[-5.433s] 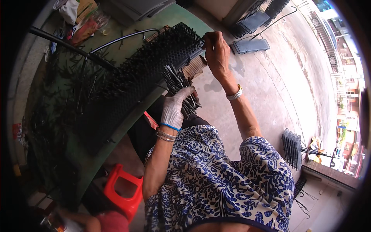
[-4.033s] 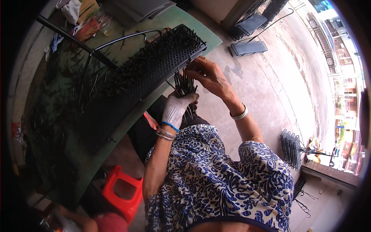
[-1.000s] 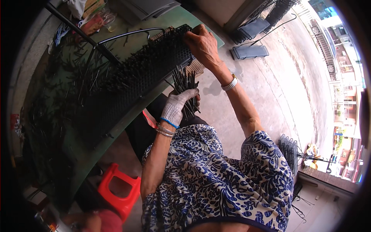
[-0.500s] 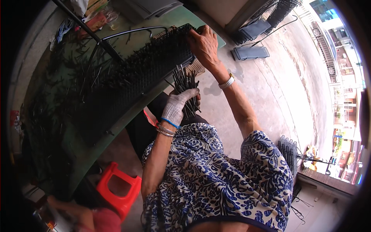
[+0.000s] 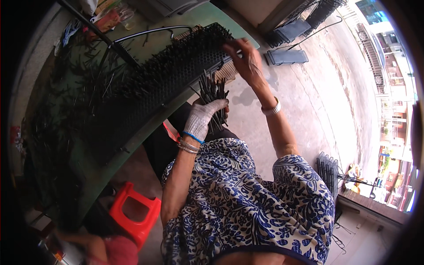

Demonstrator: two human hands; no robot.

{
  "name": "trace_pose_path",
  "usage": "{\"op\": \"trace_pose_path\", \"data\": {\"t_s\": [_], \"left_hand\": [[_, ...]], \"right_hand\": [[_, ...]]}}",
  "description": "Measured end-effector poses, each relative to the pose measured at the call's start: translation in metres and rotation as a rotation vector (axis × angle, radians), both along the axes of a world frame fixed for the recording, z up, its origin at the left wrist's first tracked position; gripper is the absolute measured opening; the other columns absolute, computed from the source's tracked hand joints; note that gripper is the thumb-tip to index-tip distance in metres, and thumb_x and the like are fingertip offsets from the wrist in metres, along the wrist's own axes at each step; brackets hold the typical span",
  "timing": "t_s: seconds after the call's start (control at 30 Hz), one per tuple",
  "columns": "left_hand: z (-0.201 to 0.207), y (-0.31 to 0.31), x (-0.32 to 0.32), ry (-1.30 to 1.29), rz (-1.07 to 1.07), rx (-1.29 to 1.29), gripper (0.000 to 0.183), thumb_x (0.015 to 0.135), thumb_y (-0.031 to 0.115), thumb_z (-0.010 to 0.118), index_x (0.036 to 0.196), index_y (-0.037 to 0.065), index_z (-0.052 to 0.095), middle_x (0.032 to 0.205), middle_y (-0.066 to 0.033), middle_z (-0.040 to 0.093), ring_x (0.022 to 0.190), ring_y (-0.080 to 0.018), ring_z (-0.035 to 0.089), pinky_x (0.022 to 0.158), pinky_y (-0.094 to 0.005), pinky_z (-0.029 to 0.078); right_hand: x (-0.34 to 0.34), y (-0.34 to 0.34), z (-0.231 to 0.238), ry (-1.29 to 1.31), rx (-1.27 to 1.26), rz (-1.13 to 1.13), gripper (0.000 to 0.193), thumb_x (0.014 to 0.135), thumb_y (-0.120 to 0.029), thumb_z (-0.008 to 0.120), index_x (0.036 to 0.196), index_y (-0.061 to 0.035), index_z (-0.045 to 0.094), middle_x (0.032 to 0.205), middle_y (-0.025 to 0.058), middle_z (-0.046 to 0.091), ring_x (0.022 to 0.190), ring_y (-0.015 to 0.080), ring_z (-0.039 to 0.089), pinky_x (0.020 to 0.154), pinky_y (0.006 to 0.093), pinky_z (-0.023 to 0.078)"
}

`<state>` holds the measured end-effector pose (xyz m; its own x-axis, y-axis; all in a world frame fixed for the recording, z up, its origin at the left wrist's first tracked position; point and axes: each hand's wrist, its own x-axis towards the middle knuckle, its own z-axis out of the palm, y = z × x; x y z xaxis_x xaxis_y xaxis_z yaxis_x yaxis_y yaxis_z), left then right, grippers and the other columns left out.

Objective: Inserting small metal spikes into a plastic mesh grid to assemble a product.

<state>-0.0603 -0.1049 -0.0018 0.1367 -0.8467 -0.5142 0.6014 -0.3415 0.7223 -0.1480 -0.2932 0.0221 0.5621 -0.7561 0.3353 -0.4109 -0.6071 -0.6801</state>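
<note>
My left hand [image 5: 204,115], in a white knit glove, is closed around a bundle of thin black rods [image 5: 213,90] in front of my body. Most of the rods stick up above the fist, with some ends showing below it. My bare right hand [image 5: 248,62] is at the right end of a long black perforated rack [image 5: 170,88], its fingers bent together near the holes. Whatever those fingers pinch is too small and blurred to make out. Short black rods [image 5: 194,44] stand densely in the rack's far rows, while holes show bare along its near side.
The rack rests on a green table [image 5: 227,22], where loose black rods lie scattered at left. A bent metal tube frame [image 5: 150,35] stands behind it. A red plastic stool [image 5: 148,221] is below the table, beside another person's arm [image 5: 90,245]. Dark wire racks [image 5: 287,57] lie on the floor at right.
My right hand has drawn back slightly right and down from the rack's end, uncovering holes there. The left hand keeps its grip on the bundle, nearly still.
</note>
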Motion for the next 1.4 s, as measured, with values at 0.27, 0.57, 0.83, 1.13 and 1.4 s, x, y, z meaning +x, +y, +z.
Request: {"op": "trace_pose_path", "data": {"t_s": [0.27,0.57,0.83,1.13,1.4], "left_hand": [[-0.002,-0.008,0.004,-0.151,-0.081,0.009,0.016,0.081,0.018,0.072,0.087,0.003,0.069,0.072,-0.0046,0.068,0.058,-0.0128,0.063,0.052,-0.0276,0.05],[-0.002,-0.02,0.015,-0.13,-0.056,-0.115,0.015,0.082,0.017,0.072,0.086,0.003,0.069,0.074,-0.0056,0.07,0.062,-0.0139,0.065,0.059,-0.0266,0.051],[-0.007,-0.023,0.019,-0.072,-0.021,-0.067,0.017,0.084,0.019,0.069,0.079,0.003,0.071,0.072,-0.0044,0.07,0.062,-0.0117,0.064,0.06,-0.0255,0.05],[-0.002,-0.023,0.015,-0.187,0.016,-0.085,0.02,0.085,0.019,0.068,0.075,0.003,0.071,0.073,-0.0036,0.07,0.06,-0.0103,0.061,0.061,-0.0261,0.049],[-0.005,-0.019,0.017,-0.204,0.037,-0.091,0.02,0.084,0.019,0.069,0.072,0.003,0.07,0.071,-0.0022,0.068,0.061,-0.0098,0.061,0.063,-0.0263,0.048]], "right_hand": [[-0.01,0.028,0.022,0.054,0.459,0.413,0.023,0.087,-0.022,0.069,0.098,-0.0021,0.065,0.093,0.0081,0.062,0.078,0.0146,0.062,0.063,0.026,0.048],[-0.004,0.024,0.016,-0.082,0.151,0.133,0.016,0.093,-0.017,0.059,0.096,-0.0009,0.06,0.081,0.0064,0.068,0.069,0.012,0.061,0.062,0.0276,0.048],[0.004,0.008,0.029,-0.257,0.097,-0.042,0.015,0.093,-0.013,0.058,0.092,0.0017,0.057,0.075,0.0061,0.067,0.067,0.011,0.063,0.062,0.024,0.049],[-0.004,-0.018,0.017,-0.171,0.479,0.129,0.02,0.095,-0.017,0.059,0.095,0.0034,0.059,0.077,0.0056,0.063,0.069,0.0071,0.057,0.063,0.0223,0.045],[-0.004,-0.019,0.02,-0.166,0.459,0.152,0.015,0.094,-0.013,0.058,0.095,0.0024,0.058,0.076,0.0036,0.064,0.066,0.0074,0.057,0.062,0.0239,0.047]]}}
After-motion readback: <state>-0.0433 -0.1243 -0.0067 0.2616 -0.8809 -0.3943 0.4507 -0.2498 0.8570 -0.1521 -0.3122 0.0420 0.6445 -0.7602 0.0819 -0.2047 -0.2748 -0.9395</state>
